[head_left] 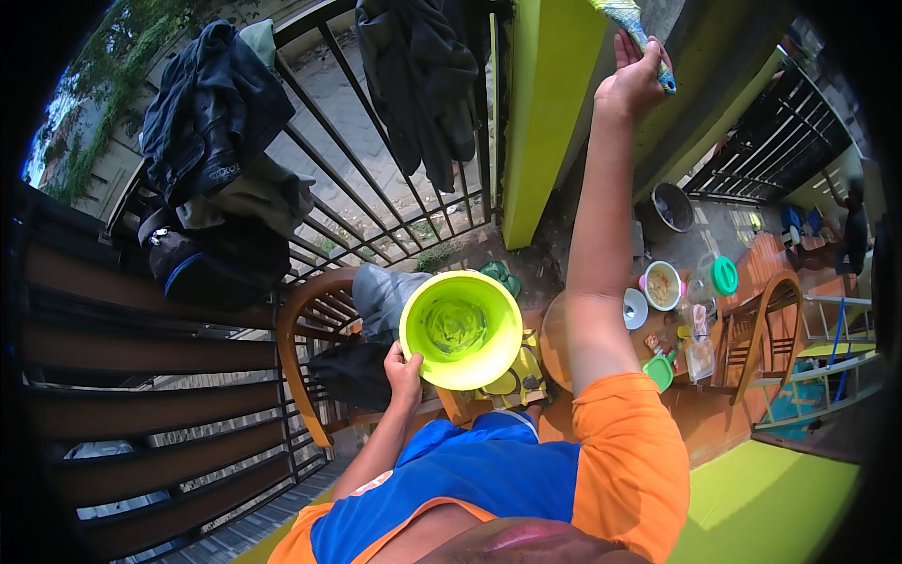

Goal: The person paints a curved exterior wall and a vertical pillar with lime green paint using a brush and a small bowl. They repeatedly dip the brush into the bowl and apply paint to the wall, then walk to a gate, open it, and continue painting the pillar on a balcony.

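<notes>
My left hand point(404, 368) grips the rim of a lime-green plastic bowl point(461, 329), held at chest height with its inside facing up and some wet residue in it. My right arm is stretched far upward, and my right hand point(637, 77) is closed around a green and blue patterned cloth-like strip point(628, 19) that runs out of the top of the picture. I wear a blue and orange shirt.
A black metal railing point(376, 188) draped with dark clothes point(221, 113) runs across the back. A wooden chair point(310, 357) with clothing stands below the bowl. A small round table point(554, 338) holds bowls, a jar point(700, 329) and containers. A lime-green pillar point(545, 113) rises ahead.
</notes>
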Action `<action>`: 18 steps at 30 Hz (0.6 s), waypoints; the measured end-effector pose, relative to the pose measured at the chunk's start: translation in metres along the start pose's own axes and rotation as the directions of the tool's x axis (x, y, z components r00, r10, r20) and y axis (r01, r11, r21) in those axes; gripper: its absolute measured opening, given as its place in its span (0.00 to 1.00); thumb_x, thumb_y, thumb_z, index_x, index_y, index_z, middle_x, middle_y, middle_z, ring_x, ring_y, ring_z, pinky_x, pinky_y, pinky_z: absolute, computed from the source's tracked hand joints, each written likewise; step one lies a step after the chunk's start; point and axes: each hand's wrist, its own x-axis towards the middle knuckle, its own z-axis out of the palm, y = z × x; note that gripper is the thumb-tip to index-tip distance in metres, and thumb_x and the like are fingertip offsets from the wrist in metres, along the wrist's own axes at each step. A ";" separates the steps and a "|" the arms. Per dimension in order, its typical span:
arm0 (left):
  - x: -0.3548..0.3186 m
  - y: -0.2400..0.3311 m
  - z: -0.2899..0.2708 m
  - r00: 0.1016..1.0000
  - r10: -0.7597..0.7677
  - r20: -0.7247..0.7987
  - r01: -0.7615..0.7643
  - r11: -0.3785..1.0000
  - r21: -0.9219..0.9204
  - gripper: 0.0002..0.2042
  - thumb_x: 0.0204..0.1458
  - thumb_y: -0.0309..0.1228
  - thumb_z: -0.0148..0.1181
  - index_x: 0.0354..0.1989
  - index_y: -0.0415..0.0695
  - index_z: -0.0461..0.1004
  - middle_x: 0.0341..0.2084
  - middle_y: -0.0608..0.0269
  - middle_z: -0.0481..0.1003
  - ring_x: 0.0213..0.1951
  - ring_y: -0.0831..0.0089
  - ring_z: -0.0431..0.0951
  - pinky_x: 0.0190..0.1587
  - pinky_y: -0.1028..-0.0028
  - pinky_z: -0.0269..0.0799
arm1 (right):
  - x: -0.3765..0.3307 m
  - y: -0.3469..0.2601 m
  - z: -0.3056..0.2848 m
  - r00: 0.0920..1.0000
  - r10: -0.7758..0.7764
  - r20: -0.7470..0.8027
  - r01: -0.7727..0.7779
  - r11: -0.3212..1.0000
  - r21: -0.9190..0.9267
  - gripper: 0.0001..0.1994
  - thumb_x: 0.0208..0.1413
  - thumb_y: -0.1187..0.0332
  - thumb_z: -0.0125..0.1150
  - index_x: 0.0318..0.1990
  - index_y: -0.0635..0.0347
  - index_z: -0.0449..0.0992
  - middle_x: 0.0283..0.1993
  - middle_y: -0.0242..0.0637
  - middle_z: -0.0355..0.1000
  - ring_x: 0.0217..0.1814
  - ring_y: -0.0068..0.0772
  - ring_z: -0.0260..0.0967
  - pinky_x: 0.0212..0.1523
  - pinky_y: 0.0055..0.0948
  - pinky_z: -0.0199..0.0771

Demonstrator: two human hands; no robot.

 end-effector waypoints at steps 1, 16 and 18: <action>0.000 0.000 0.001 1.000 0.012 0.019 -0.012 1.000 -0.017 0.06 0.48 0.17 0.55 0.35 0.38 0.72 0.29 0.67 0.75 0.29 0.82 0.73 0.34 0.80 0.69 | 0.000 0.002 -0.002 0.997 0.056 -0.050 -0.058 0.998 -0.035 0.08 0.62 0.73 0.51 0.42 0.73 0.69 0.40 0.52 0.72 0.36 0.43 0.79 0.40 0.30 0.87; 0.003 -0.003 0.010 1.000 0.001 0.025 0.000 1.000 -0.007 0.06 0.47 0.17 0.55 0.34 0.38 0.71 0.29 0.67 0.75 0.29 0.81 0.73 0.35 0.80 0.70 | -0.054 0.082 -0.157 0.889 0.184 -0.419 -0.371 0.825 -0.425 0.08 0.57 0.75 0.56 0.37 0.74 0.76 0.35 0.53 0.76 0.31 0.42 0.80 0.34 0.30 0.86; 0.002 -0.005 0.010 0.999 0.010 0.038 -0.010 1.000 -0.011 0.06 0.47 0.16 0.54 0.34 0.38 0.71 0.29 0.67 0.75 0.29 0.82 0.73 0.35 0.80 0.70 | -0.019 0.057 -0.097 0.956 0.179 -0.232 -0.256 0.897 -0.362 0.08 0.62 0.74 0.53 0.41 0.74 0.71 0.39 0.50 0.74 0.35 0.39 0.79 0.38 0.29 0.85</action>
